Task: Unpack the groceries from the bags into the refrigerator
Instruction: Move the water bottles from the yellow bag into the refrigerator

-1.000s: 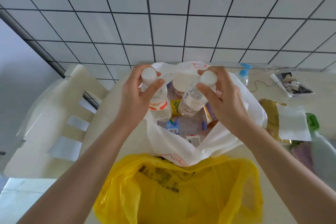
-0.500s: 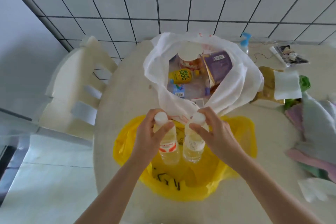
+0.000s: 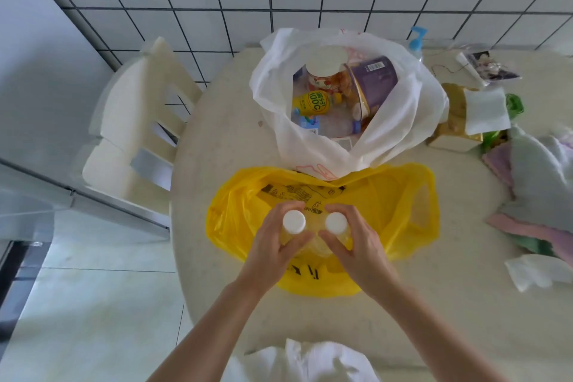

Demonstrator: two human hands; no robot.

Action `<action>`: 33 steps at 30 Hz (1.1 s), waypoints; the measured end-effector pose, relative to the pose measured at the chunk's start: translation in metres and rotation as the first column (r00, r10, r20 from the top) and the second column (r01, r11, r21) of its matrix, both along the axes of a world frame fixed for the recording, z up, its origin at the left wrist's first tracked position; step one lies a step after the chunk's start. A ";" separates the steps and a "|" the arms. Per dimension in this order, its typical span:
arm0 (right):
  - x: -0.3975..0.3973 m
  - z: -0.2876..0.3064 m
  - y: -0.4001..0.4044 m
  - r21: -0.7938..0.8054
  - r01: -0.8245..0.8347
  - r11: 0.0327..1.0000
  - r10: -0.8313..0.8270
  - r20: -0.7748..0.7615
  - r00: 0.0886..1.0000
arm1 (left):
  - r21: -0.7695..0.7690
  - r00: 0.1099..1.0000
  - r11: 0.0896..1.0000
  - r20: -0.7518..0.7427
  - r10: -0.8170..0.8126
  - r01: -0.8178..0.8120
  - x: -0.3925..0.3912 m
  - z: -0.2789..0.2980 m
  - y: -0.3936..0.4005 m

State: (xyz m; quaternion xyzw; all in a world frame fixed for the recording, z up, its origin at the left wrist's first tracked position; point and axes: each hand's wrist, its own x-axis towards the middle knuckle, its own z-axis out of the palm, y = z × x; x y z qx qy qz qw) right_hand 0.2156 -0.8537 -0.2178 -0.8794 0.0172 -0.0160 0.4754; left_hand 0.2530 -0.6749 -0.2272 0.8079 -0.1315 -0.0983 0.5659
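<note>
Clear plastic is what we are gripping: our left hand (image 3: 273, 245) is curling round the neck of one white-capped bottle (image 3: 294, 222), and our right hand (image 3: 356, 242) is curling round the neck of the second bottle (image 3: 336, 223), the two standing upright and side by side over the yellow bag (image 3: 403, 205). Whether their bases are resting on that bag or hanging just above it, we cannot tell. We are judging them full, so fairly heavy for their size, stiff in the shoulder but smooth and likely slippery lower down; holding just under the caps, as we are doing, seems the safest place.

Beyond the yellow bag, touching its far edge, the white bag (image 3: 279, 102) is sagging open. Inside it we are seeing a white-lidded jar (image 3: 325, 71), a purple tub (image 3: 375, 80) leaning beside the jar, a small yellow bottle (image 3: 311, 102) lying on its side, and a few small packets underneath, too jumbled to name. The soft walls will be giving no support, so whatever is left may be tipping as we are lifting things out. Both bags are sitting on the table (image 3: 217, 139).
</note>
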 end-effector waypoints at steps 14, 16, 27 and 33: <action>-0.022 -0.013 0.028 0.042 0.352 0.935 -0.353 0.013 0.935 | 0.085 0.981 0.978 -0.021 0.192 -0.190 -0.016 -0.017 0.004; -0.024 0.005 0.029 0.074 0.378 0.923 -0.382 0.037 0.924 | 0.036 0.968 0.968 -0.007 0.249 -0.249 -0.023 -0.004 0.007; -0.106 0.110 0.053 0.384 0.200 0.901 -0.243 0.066 0.968 | -0.252 0.862 0.827 -0.070 0.501 -0.502 -0.131 0.101 0.072; -0.166 0.112 0.107 0.358 -0.106 0.928 0.083 0.080 0.993 | -0.230 0.761 0.726 -0.162 0.629 -0.648 -0.236 0.094 0.119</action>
